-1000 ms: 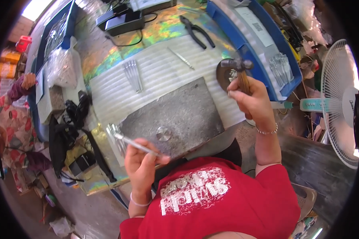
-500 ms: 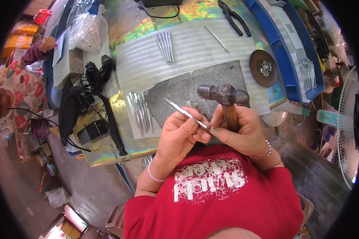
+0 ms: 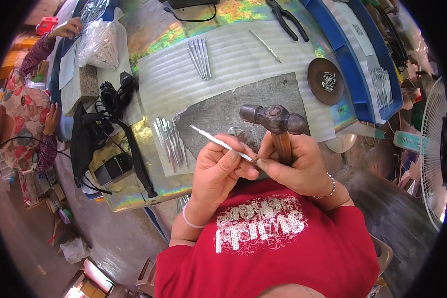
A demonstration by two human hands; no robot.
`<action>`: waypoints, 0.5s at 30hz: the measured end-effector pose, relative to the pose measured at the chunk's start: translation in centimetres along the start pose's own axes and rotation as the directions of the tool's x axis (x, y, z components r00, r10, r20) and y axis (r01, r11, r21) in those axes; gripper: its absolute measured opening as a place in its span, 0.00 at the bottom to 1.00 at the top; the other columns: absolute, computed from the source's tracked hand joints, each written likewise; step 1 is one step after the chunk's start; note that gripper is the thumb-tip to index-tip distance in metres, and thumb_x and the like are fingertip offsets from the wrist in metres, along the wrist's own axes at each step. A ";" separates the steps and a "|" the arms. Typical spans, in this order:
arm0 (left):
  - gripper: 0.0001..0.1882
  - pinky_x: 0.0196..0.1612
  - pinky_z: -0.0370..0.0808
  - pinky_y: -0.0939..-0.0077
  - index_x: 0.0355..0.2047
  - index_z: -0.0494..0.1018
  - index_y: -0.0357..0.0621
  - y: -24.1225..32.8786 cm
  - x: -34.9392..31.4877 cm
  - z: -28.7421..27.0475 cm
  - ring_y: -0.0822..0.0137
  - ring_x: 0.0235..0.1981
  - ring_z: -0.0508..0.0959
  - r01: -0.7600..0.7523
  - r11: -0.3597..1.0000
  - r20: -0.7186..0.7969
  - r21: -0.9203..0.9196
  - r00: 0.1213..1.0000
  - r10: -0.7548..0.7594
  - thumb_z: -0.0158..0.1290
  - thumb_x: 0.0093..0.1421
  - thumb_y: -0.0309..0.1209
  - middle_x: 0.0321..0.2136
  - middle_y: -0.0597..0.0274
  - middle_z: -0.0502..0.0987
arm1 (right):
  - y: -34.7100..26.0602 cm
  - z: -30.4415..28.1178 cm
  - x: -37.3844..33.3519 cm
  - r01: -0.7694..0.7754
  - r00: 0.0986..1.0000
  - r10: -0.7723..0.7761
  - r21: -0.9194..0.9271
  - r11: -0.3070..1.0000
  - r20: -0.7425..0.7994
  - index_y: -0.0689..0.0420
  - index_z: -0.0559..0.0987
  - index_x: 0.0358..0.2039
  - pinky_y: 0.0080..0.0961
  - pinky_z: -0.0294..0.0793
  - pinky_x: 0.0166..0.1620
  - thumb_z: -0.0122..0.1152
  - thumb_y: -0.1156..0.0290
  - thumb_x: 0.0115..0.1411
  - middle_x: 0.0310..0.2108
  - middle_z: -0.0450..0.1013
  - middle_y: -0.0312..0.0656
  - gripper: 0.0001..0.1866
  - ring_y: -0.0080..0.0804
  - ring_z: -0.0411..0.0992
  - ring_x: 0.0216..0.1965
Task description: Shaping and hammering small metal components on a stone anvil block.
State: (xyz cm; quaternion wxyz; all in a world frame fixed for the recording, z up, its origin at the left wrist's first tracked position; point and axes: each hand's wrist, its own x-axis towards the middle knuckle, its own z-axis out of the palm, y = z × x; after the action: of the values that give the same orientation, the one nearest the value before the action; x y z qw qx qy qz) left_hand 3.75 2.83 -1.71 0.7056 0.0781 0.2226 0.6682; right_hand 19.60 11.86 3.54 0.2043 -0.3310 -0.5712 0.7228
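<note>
My left hand [image 3: 216,169] is closed round a slim silver metal rod [image 3: 216,140], its thin tip pointing up and left. My right hand [image 3: 303,164] keeps the wooden handle of a ball-peen hammer [image 3: 272,119] in its curled fingers, head up. Its thumb and forefinger pinch together at the rod's near end; whether a small part sits between them is hidden. Both hands are just over the near edge of a grey stone slab [image 3: 213,113]. Left of the slab lie several similar rods [image 3: 170,144]. A brown round dish [image 3: 314,88] with small metal pieces stands to the right.
Farther back lie more rods [image 3: 198,59], a single rod [image 3: 264,45] and black-handled pliers [image 3: 289,21]. A blue tray [image 3: 350,92] borders the right side. Black straps [image 3: 136,161] and a stone block [image 3: 79,87] are at left, near a co-worker's hand [image 3: 69,27]. A fan [image 3: 434,154] stands right.
The co-worker's upper hand has reached toward the rods in the far-left tray, and the lower hand has risen. My hands stay together; the rod lies slightly flatter.
</note>
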 end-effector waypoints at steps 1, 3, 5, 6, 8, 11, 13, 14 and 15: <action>0.08 0.36 0.81 0.73 0.40 0.66 0.35 0.0 0.0 0.1 0.60 0.31 0.81 -0.035 0.998 -0.015 0.059 0.999 0.036 0.48 0.63 0.27 0.37 0.46 0.75 | -0.1 -0.1 0.0 -0.018 1.000 0.018 0.015 1.000 0.002 0.62 0.73 0.31 0.12 0.65 0.32 0.58 0.83 0.53 0.26 0.70 0.31 0.05 0.12 0.66 0.28; 0.07 0.38 0.81 0.72 0.40 0.66 0.35 -0.1 0.1 0.0 0.60 0.34 0.80 -0.112 0.967 0.006 0.228 0.993 0.114 0.48 0.62 0.24 0.37 0.47 0.75 | 0.1 -0.2 0.1 -0.012 1.000 0.012 -0.010 1.000 0.004 0.62 0.73 0.31 0.12 0.66 0.32 0.57 0.83 0.53 0.26 0.70 0.31 0.05 0.12 0.67 0.28; 0.06 0.40 0.80 0.71 0.39 0.67 0.34 -0.4 0.0 0.4 0.62 0.35 0.79 -0.226 0.859 0.034 0.459 0.971 0.237 0.48 0.62 0.22 0.38 0.50 0.74 | 0.4 -0.3 0.1 -0.006 1.000 0.006 -0.034 0.999 0.007 0.62 0.73 0.32 0.13 0.66 0.32 0.57 0.83 0.54 0.26 0.70 0.32 0.05 0.13 0.67 0.28; 0.06 0.40 0.80 0.71 0.39 0.67 0.34 -0.4 0.0 0.3 0.62 0.35 0.79 -0.224 0.859 0.034 0.459 0.971 0.236 0.48 0.62 0.22 0.38 0.50 0.74 | 0.7 -0.2 0.2 0.007 1.000 -0.007 -0.022 1.000 -0.007 0.62 0.72 0.33 0.16 0.68 0.32 0.56 0.83 0.53 0.24 0.70 0.34 0.07 0.15 0.68 0.27; 0.06 0.40 0.80 0.71 0.39 0.66 0.35 -0.5 0.0 0.2 0.62 0.35 0.79 -0.262 0.820 0.089 0.509 0.963 0.253 0.48 0.62 0.23 0.38 0.50 0.73 | 1.2 -0.2 0.3 0.019 1.000 -0.019 -0.009 1.000 -0.021 0.62 0.71 0.34 0.19 0.69 0.31 0.55 0.82 0.52 0.23 0.70 0.36 0.08 0.18 0.69 0.26; 0.06 0.40 0.80 0.71 0.39 0.65 0.37 -0.6 -0.1 -0.3 0.62 0.36 0.79 -0.206 0.900 0.031 0.384 0.977 0.210 0.47 0.63 0.25 0.38 0.49 0.73 | 1.7 -0.2 0.5 0.044 0.999 -0.045 -0.032 0.998 -0.027 0.62 0.72 0.36 0.18 0.68 0.31 0.59 0.80 0.52 0.23 0.70 0.36 0.10 0.17 0.68 0.25; 0.06 0.38 0.80 0.72 0.40 0.63 0.39 -0.5 -0.2 -0.3 0.61 0.33 0.80 -0.142 0.954 -0.003 0.265 0.989 0.149 0.45 0.65 0.27 0.37 0.48 0.73 | 2.1 -0.4 0.9 0.013 1.000 -0.010 0.167 0.986 -0.019 0.62 0.72 0.38 0.16 0.68 0.30 0.64 0.77 0.51 0.24 0.70 0.36 0.14 0.17 0.68 0.24; 0.06 0.38 0.80 0.73 0.40 0.63 0.39 -0.4 -0.3 -0.4 0.61 0.32 0.80 -0.120 0.970 -0.027 0.209 0.991 0.129 0.45 0.65 0.27 0.37 0.48 0.73 | 2.7 -0.9 1.0 0.018 1.000 -0.016 0.094 0.995 -0.025 0.63 0.72 0.41 0.14 0.67 0.29 0.67 0.75 0.49 0.24 0.70 0.37 0.18 0.17 0.67 0.24; 0.05 0.36 0.80 0.74 0.40 0.62 0.40 -0.3 -0.3 -0.5 0.61 0.31 0.80 -0.127 0.974 -0.066 0.188 0.988 0.141 0.43 0.65 0.27 0.37 0.47 0.73 | 2.7 -1.2 1.3 0.018 1.000 -0.016 0.093 0.996 -0.021 0.63 0.72 0.41 0.14 0.67 0.29 0.67 0.75 0.49 0.24 0.70 0.37 0.18 0.17 0.67 0.24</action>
State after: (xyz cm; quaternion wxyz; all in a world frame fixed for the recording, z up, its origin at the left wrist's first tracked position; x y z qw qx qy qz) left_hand 3.82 2.38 -2.26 0.6394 0.1314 0.3051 0.6934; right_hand 19.79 12.85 0.49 0.2314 -0.3234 -0.5377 0.7434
